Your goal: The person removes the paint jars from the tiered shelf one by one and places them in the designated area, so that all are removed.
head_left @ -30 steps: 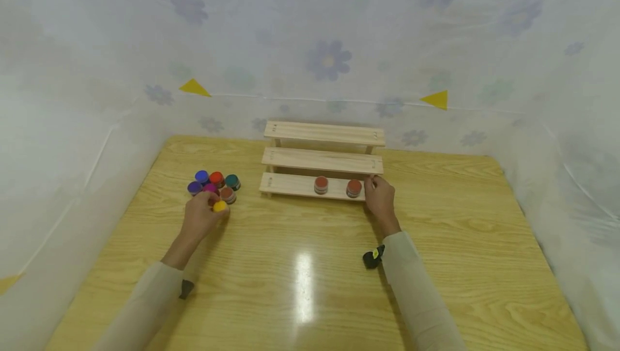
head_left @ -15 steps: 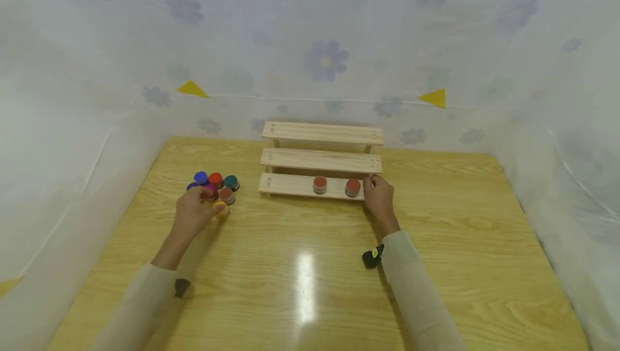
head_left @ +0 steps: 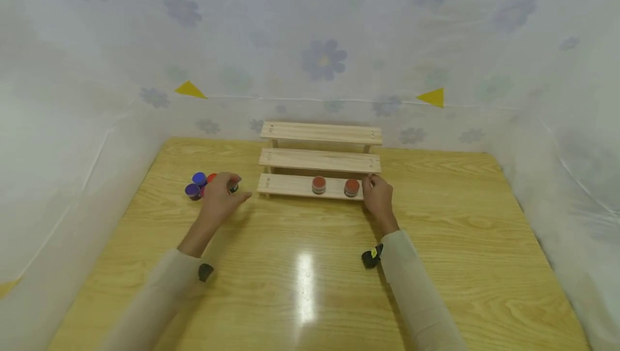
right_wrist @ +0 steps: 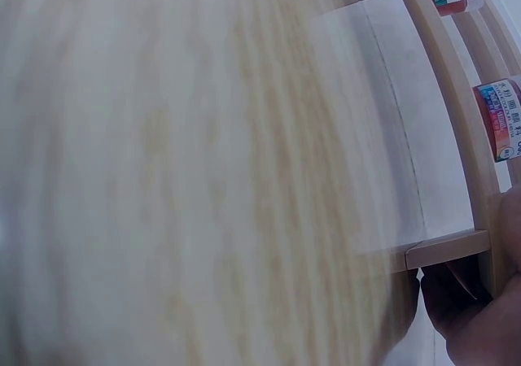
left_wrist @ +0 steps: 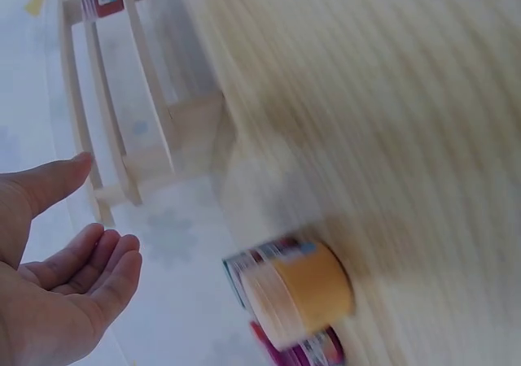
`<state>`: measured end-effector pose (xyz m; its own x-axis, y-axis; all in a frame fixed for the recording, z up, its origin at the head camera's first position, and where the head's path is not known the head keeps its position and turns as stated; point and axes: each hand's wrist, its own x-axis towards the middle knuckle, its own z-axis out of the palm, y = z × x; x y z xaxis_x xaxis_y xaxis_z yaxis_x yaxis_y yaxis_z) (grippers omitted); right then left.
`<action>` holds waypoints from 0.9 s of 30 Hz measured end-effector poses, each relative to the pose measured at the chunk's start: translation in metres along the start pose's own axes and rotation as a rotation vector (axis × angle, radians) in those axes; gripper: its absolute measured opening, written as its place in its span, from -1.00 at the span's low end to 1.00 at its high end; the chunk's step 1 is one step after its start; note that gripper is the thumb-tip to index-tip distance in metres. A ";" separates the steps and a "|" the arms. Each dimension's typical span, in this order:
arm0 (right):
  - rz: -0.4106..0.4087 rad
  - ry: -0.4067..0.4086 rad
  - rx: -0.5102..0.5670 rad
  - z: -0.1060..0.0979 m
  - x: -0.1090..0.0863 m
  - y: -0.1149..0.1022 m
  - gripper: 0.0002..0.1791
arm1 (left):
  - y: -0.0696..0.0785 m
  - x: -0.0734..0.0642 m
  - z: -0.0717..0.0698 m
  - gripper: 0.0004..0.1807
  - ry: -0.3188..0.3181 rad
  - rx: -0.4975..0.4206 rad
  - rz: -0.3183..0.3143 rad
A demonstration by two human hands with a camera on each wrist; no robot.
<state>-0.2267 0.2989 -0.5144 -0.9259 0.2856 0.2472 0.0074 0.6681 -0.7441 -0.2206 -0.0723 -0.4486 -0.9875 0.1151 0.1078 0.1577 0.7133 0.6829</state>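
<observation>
My left hand [head_left: 218, 203] hovers over the paint jar cluster at the left, thumb and fingers apart, nothing between them. Visible around it are a blue jar [head_left: 199, 178], a purple jar [head_left: 192, 191], and parts of a red jar [head_left: 211, 177] and a dark green jar [head_left: 234, 188]. The yellow paint jar [left_wrist: 309, 293] stands on the table in the left wrist view; the hand hides it in the head view. My right hand [head_left: 380, 200] grips the right end of the wooden rack's lowest shelf [head_left: 290, 184]. Two reddish-brown jars [head_left: 318, 184] sit on that shelf.
The three-tier rack's middle shelf [head_left: 319, 160] and top shelf [head_left: 319, 132] rise behind the lowest one. A flower-patterned sheet [head_left: 271, 33] encloses the wood-grain table [head_left: 445, 232] at the back and sides. A dark wrist camera [head_left: 372, 257] hangs under the right sleeve.
My left hand has let go of the yellow jar, first pulling back left, then moving right and up over the jars with its fingers spread. The right hand stays at the shelf end.
</observation>
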 end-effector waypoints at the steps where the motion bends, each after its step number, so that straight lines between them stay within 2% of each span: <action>1: 0.001 -0.001 0.006 0.000 0.000 -0.001 -0.54 | 0.004 0.002 0.003 -0.51 -0.003 -0.017 0.009; 8: 0.004 -0.014 0.012 0.001 -0.002 0.000 -0.54 | 0.026 0.013 0.019 -0.49 -0.013 -0.059 0.087; 18: 0.014 -0.011 0.017 0.001 -0.002 0.000 -0.54 | 0.049 0.024 0.037 -0.52 -0.108 -0.096 0.110; 27: 0.007 -0.006 0.008 0.002 -0.003 0.001 -0.54 | 0.068 0.029 0.063 -0.51 -0.166 -0.137 0.196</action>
<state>-0.2249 0.2977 -0.5167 -0.9279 0.2866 0.2384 0.0110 0.6603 -0.7509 -0.2383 0.0229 -0.4443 -0.9226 0.3613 0.1350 0.3325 0.5679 0.7529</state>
